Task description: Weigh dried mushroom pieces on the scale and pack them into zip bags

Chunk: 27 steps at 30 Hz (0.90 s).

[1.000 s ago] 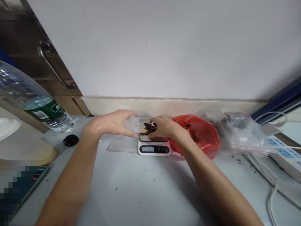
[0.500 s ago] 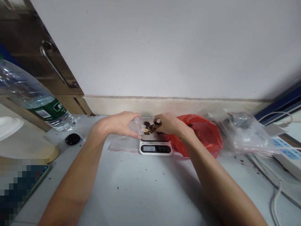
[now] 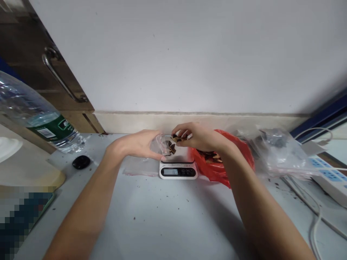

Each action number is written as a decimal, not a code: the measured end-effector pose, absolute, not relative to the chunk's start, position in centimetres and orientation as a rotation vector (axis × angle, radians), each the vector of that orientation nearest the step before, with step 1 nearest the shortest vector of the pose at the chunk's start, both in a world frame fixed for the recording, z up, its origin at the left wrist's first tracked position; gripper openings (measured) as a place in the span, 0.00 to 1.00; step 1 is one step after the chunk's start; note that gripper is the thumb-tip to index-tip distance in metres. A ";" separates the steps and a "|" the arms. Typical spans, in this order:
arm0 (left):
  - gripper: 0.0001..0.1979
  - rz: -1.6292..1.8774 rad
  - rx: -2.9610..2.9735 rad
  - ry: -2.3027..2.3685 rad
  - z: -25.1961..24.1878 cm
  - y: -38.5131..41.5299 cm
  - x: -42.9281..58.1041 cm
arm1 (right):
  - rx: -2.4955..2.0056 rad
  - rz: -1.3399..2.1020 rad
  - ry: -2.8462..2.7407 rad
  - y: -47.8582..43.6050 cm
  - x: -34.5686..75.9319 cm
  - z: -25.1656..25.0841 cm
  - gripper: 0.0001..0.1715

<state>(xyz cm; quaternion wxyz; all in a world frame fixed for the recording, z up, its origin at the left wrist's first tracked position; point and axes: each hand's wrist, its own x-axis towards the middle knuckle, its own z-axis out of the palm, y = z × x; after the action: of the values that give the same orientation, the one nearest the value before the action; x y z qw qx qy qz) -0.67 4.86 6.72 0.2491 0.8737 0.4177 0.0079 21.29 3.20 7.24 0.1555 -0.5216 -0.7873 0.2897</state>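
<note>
A small white digital scale (image 3: 178,172) stands on the table near the wall, its display lit. My left hand (image 3: 143,143) is closed around a clear plastic bag (image 3: 159,144), holding its mouth spread over the left side of the weighing plate. Several dark brown dried pieces (image 3: 171,147) lie at the bag's mouth. Above the plate, my right hand (image 3: 193,135) pinches a few brown dried pieces (image 3: 179,138) between thumb and fingers. Just right of the scale, a red plastic bag (image 3: 217,173) holds more such pieces, partly hidden behind my right forearm.
A flat clear bag (image 3: 141,167) lies left of the scale. Clear bags (image 3: 284,155), a power strip (image 3: 330,177) and white cables (image 3: 303,202) are on the right. At left are a water bottle (image 3: 51,124) and a black oval object (image 3: 81,162). Dark crumbs dot the table.
My right hand has lifted slightly and opened its grip a little, with the brown pieces now showing in its fingers. The red bag's near edge has shifted. My left hand stays at the clear bag.
</note>
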 end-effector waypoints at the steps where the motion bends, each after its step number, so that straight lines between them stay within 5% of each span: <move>1: 0.26 0.048 2.371 1.132 6.8 4.7 -0.5 | -1.412 0.850 -2.271 3.0 21.2 7.3 0.16; 9: 0.32 0.195 2.308 1.108 7.9 4.2 -0.5 | -0.966 0.908 -2.106 2.4 19.7 6.9 0.23; 15: 0.42 0.147 2.309 1.398 9.1 4.0 -2.3 | -1.313 0.735 -1.949 3.4 19.9 6.1 0.12; 21: 0.41 0.139 2.335 1.536 9.9 3.5 -3.2 | -1.757 0.735 -2.175 4.0 18.1 3.6 0.34; 27: 0.37 0.022 2.247 1.530 9.4 3.9 -3.0 | -1.797 0.604 -2.280 3.8 17.0 3.3 0.19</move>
<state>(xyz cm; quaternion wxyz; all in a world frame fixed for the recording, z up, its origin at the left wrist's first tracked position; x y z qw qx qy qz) -2.96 3.94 9.36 0.2101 0.8081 0.5503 0.0081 16.98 3.83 3.25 0.0879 -0.6036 -0.7660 0.2030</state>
